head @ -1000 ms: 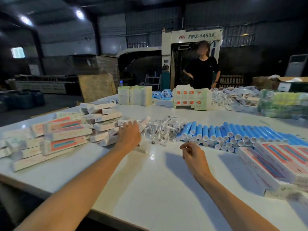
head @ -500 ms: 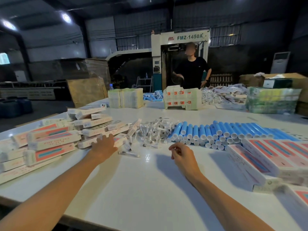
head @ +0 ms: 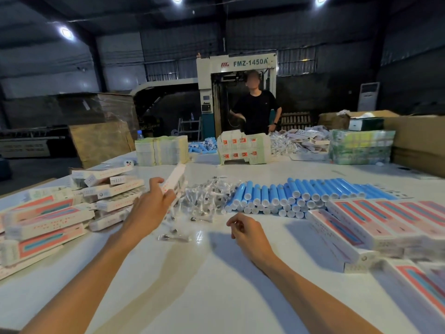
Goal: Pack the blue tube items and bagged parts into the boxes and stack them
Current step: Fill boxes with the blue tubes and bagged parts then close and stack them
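My left hand grips a long white box and holds it tilted above the table, beside the heap of loose white boxes on the left. My right hand hovers over the white table with fingers curled, holding nothing I can see. A pile of small clear bagged parts lies just beyond both hands. Blue tubes with white caps lie in stacked rows to the right of the bags. Boxes with red and teal print are stacked at left and at right.
One bagged part lies alone between my hands. At the far table edge stand flat carton bundles, a block of printed cartons and a green wrapped bundle. A person in black stands behind the table.
My left hand has taken a white box from the left heap and lifted it up and to the right. My right hand stayed in place. The camera tilted upward.
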